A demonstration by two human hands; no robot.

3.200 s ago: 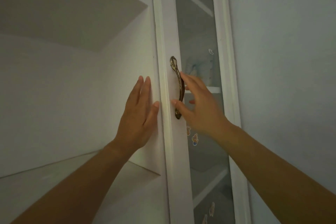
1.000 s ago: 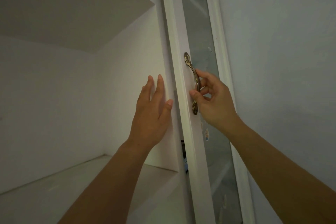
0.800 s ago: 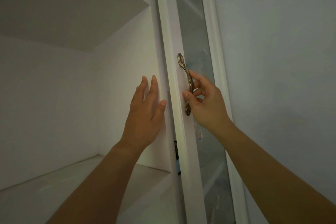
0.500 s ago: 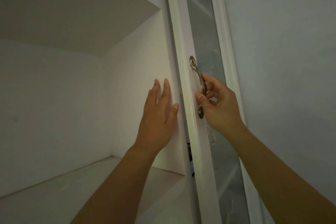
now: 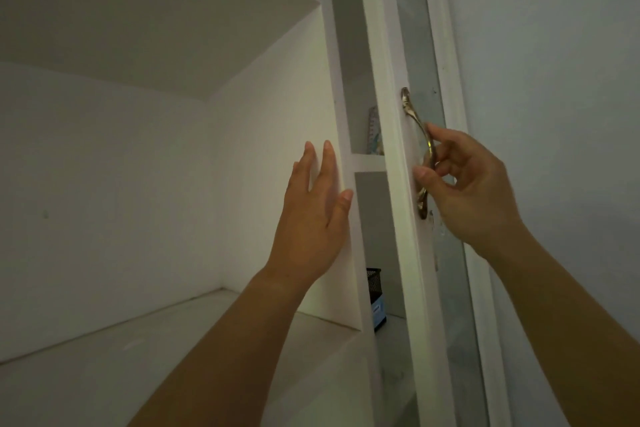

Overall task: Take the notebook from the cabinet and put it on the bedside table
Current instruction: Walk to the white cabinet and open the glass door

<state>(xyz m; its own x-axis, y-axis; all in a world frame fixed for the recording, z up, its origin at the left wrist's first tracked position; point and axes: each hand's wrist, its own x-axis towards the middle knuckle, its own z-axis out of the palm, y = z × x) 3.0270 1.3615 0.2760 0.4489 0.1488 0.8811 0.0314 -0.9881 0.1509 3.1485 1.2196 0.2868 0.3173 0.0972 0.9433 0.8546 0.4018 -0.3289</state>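
1. Head view, dim light, looking up into a white cabinet (image 5: 332, 87). To the left an open compartment with a bare shelf (image 5: 145, 350) and the underside of the shelf above it.
2. Right hand (image 5: 474, 194) at the brass handle (image 5: 420, 152) of the glass door (image 5: 391, 184) — fingers hooked behind the bar, thumb tip pressed on the door frame just beside it. A closed hold on the handle.
3. Door stands ajar, its white edge turned toward the camera; a narrow gap shows between it and the cabinet's upright divider.
4. Left hand (image 5: 315, 215) flat and spread against that divider, fingers pointing up, thumb tip over the divider's front edge. Holds nothing.
5. Through the gap, upper shelf: a thin upright item with a pale patterned cover (image 5: 375, 132), only a sliver visible, leaning near the door edge — possibly the notebook, but too little shows to be sure.
6. Through the gap, lower shelf: a black mesh holder (image 5: 373, 282) above something with a blue label (image 5: 378, 315); whether they are one piece or two I cannot tell.
7. Small stickers (image 5: 432, 218) on the glass just below the handle, blurred.
8. Plain grey wall (image 5: 554, 80) to the right of the door. Both forearms bare, reaching upward from the bottom of the frame.
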